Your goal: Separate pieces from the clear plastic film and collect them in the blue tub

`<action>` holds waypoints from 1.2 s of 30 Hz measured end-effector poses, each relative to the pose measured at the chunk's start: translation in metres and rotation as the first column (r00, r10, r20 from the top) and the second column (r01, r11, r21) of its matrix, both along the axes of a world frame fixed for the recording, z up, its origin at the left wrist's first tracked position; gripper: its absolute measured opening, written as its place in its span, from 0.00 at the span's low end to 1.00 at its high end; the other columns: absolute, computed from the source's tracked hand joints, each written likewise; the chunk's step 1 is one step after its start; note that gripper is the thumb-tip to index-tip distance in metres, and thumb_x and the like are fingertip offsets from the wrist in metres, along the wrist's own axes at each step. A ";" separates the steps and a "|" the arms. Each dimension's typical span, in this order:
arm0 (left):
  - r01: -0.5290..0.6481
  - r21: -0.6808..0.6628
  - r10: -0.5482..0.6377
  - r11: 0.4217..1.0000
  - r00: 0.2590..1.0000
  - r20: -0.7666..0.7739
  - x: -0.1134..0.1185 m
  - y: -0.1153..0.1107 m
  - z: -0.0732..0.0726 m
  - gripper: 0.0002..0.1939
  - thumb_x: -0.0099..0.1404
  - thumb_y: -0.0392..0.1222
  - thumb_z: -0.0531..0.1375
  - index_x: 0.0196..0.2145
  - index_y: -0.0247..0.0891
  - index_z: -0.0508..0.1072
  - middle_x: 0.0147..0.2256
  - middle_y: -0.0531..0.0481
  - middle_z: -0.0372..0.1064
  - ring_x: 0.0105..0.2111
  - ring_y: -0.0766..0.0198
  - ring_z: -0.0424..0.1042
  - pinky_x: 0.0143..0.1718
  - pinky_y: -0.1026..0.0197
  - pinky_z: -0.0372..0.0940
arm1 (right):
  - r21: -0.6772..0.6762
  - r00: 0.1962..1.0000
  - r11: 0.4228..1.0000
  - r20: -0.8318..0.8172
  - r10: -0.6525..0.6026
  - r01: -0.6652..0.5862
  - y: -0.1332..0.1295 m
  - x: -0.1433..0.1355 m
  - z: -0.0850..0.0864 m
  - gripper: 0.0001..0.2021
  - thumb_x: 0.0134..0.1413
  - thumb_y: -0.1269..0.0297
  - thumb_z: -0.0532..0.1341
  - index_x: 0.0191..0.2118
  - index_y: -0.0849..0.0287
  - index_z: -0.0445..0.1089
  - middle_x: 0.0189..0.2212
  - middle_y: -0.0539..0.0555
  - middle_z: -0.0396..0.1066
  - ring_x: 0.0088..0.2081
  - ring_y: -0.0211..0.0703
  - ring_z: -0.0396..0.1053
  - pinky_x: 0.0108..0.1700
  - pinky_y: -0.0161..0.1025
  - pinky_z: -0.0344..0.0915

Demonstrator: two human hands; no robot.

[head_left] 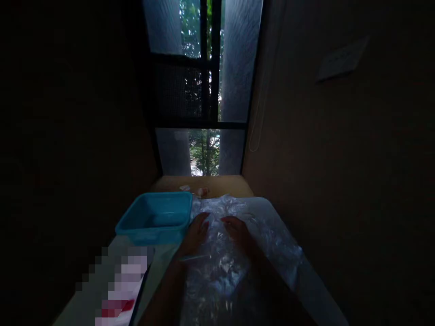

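Crumpled clear plastic [222,265] spreads over the middle and right of a white table [316,285]. My left hand [197,232] rests on the plastic near its far part, beside the blue basin, fingers slightly curled and pointing forward. My right hand [236,227] lies a short way to the right, also on the plastic, its fingers bent inward toward the left hand. A gap with plastic showing separates the two hands. Whether the fingertips pinch any of the film is too dark to tell.
A blue basin [159,231] stands at the table's left. Nearer me lies a partly pixelated white and red item [127,280] with a dark edge. Small objects [203,192] sit on a wooden ledge [227,183] below the window. Walls rise close on both sides.
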State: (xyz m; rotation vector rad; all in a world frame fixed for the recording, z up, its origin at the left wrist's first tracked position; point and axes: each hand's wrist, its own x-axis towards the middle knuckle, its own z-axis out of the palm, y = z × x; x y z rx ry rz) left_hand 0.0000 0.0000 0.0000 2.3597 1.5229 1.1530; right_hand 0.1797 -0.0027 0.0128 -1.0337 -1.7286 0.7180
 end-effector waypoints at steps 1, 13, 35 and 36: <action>0.009 -0.011 -0.010 1.000 0.999 -0.038 0.000 0.002 -0.004 0.20 0.58 0.40 0.45 0.47 0.31 0.62 0.48 0.40 0.61 0.49 0.59 0.59 0.49 0.53 0.55 | 0.023 0.999 0.999 0.019 -0.027 0.027 0.000 0.000 -0.005 0.12 0.45 0.68 0.53 0.38 0.60 0.67 0.38 0.57 0.68 0.39 0.42 0.65 0.44 0.42 0.60; 0.016 -0.141 -0.029 0.990 0.996 -0.085 0.004 0.003 0.002 0.13 0.55 0.35 0.47 0.35 0.32 0.68 0.38 0.40 0.68 0.40 0.58 0.65 0.43 0.56 0.60 | 0.060 0.971 0.993 0.210 -0.114 0.104 0.002 -0.005 -0.005 0.10 0.46 0.67 0.54 0.35 0.62 0.70 0.34 0.58 0.70 0.38 0.44 0.66 0.43 0.42 0.59; 0.068 -0.064 -0.053 0.996 0.976 0.209 0.010 -0.004 0.028 0.10 0.55 0.37 0.50 0.29 0.35 0.70 0.34 0.45 0.70 0.36 0.61 0.68 0.41 0.58 0.61 | -0.083 0.971 0.971 -0.068 -0.229 0.223 -0.001 -0.005 0.038 0.09 0.39 0.64 0.55 0.20 0.63 0.68 0.20 0.51 0.68 0.26 0.39 0.65 0.30 0.35 0.60; 0.056 -0.086 -0.035 0.995 0.975 0.222 0.010 -0.005 0.030 0.10 0.55 0.37 0.50 0.29 0.35 0.70 0.33 0.45 0.71 0.36 0.61 0.68 0.41 0.57 0.61 | -0.079 0.967 0.969 -0.080 -0.241 0.234 -0.002 -0.004 0.038 0.09 0.39 0.64 0.55 0.20 0.63 0.68 0.20 0.51 0.69 0.26 0.39 0.65 0.31 0.35 0.60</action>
